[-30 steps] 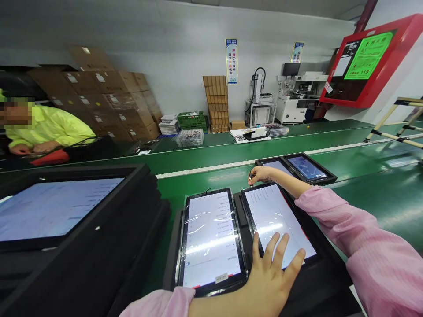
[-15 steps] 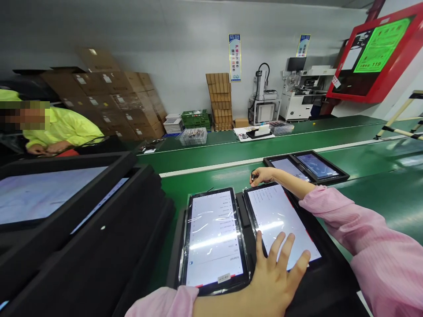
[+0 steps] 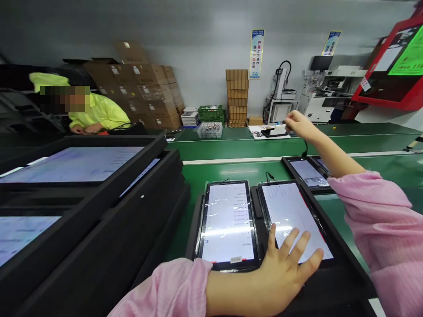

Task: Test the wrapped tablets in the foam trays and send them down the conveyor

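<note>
My left hand [image 3: 284,268] rests with fingers spread on the lower part of the right-hand tablet [image 3: 294,215], whose lit screen shows a pale page. Beside it on the left lies a second lit tablet [image 3: 228,220] in clear film, with a settings-like list. Both sit in a black foam tray [image 3: 350,264]. My right hand [image 3: 299,125] is raised beyond the tray, its fingers closed on a short black cable [image 3: 304,149] whose plug end hangs below the wrist. Another small black cable end [image 3: 269,176] stands at the right-hand tablet's far edge.
Stacked black foam trays [image 3: 148,211] with lit tablets rise at left. Another tray with tablets [image 3: 309,172] lies beyond on the green conveyor [image 3: 231,169]. A white block on a black base [image 3: 277,130] and a parts box [image 3: 209,130] stand farther back. A co-worker in yellow [image 3: 105,112] sits at far left.
My right hand has lifted off the right-hand tablet's far edge and moved up and away, with the cable. The left hand stays on the tablet. The view has swung left.
</note>
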### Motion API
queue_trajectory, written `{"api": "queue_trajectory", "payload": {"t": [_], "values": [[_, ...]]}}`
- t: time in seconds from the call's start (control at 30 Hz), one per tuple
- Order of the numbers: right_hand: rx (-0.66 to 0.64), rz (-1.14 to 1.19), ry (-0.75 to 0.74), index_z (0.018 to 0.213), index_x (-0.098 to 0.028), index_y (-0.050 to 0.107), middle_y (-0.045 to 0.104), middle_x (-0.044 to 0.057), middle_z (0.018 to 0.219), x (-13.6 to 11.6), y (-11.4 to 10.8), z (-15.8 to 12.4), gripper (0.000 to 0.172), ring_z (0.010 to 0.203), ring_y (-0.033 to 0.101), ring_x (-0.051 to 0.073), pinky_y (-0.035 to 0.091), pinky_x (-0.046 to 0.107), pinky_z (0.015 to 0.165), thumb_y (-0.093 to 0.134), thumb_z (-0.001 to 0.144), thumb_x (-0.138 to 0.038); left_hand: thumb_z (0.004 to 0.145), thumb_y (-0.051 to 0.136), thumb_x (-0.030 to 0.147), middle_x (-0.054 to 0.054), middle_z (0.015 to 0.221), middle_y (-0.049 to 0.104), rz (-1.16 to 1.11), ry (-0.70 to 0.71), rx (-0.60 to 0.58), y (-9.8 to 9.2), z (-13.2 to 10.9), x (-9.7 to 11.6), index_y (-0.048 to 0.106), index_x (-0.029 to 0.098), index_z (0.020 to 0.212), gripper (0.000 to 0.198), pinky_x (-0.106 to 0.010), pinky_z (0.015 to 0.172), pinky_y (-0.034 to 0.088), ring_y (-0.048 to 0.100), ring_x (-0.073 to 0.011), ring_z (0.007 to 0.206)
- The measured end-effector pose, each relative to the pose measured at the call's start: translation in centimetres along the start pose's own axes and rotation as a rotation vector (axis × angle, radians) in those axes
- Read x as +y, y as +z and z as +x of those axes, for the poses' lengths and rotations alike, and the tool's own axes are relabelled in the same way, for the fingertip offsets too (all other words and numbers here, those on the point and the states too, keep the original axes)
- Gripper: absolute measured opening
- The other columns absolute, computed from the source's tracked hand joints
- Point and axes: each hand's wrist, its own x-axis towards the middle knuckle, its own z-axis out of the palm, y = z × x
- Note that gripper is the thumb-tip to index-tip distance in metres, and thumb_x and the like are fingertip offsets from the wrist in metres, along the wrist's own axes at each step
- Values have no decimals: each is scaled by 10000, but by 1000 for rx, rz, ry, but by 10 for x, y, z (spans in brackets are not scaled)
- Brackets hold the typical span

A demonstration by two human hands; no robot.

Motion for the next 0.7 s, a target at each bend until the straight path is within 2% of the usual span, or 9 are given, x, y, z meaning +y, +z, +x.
{"api": "queue_trajectory", "payload": {"t": [0.07,0.13,0.2,0.27,0.37,0.43,0.53,0.6,0.7], "values": [[-76,28,-70,876,-155,596,585,-8,697,-32,40,5,68,666,518,113,424,223,674,585,880,-223,908,579,618,-206,1585,379,-80,-52,-81,-8,0,-7,311,200,1560,820,-673,1170,241,316,-369,1472],[-242,46,-24,827,-135,635,604,3,713,-59,86,3,67,692,529,109,434,219,697,625,866,-190,795,646,721,-235,1574,385,-167,-102,-177,-20,-5,-17,319,177,1548,985,-695,1148,279,346,-394,1459],[-385,62,16,747,-123,653,590,1,644,-77,133,-8,105,637,524,102,440,212,648,685,833,-173,698,768,689,-251,1574,378,-206,-138,-272,-33,-17,-28,317,170,1544,1090,-717,1142,275,349,-413,1459],[-513,85,56,705,-120,661,575,-6,586,-86,173,-23,141,586,519,97,448,209,600,735,809,-179,599,883,601,-262,1583,357,-185,-219,-343,-44,-39,-40,295,193,1554,1194,-755,1136,238,337,-441,1461],[-641,129,103,696,-127,656,584,-16,588,-89,216,-46,173,567,532,86,469,203,586,722,846,-184,481,980,457,-272,1605,303,-107,-487,-399,-49,-86,-53,247,248,1572,1332,-799,1119,181,310,-488,1461],[-693,139,127,690,-131,641,592,-25,602,-87,233,-56,205,566,548,84,483,209,595,706,874,-195,549,961,370,-253,1620,275,-54,-727,-356,-44,-119,-54,190,280,1583,1292,-781,1135,163,284,-472,1479],[-736,126,151,730,-129,632,616,-32,661,-82,245,-61,223,606,585,92,512,233,622,700,906,-249,703,830,266,-216,1615,266,-28,-1060,-187,-29,-156,-48,90,292,1586,1153,-711,1162,220,295,-425,1487],[-738,108,167,799,-125,640,642,-17,744,-78,247,-61,219,667,612,102,536,255,659,678,934,-292,781,733,232,-202,1605,257,-89,-1177,-74,-19,-168,-43,33,291,1583,1066,-631,1156,316,325,-393,1478],[-725,78,200,860,-123,646,662,4,833,-70,247,-61,231,744,636,122,556,290,719,657,952,-335,864,619,222,-188,1596,243,-143,-1233,48,-10,-174,-38,-2,294,1581,951,-566,1133,385,350,-368,1465]]}}
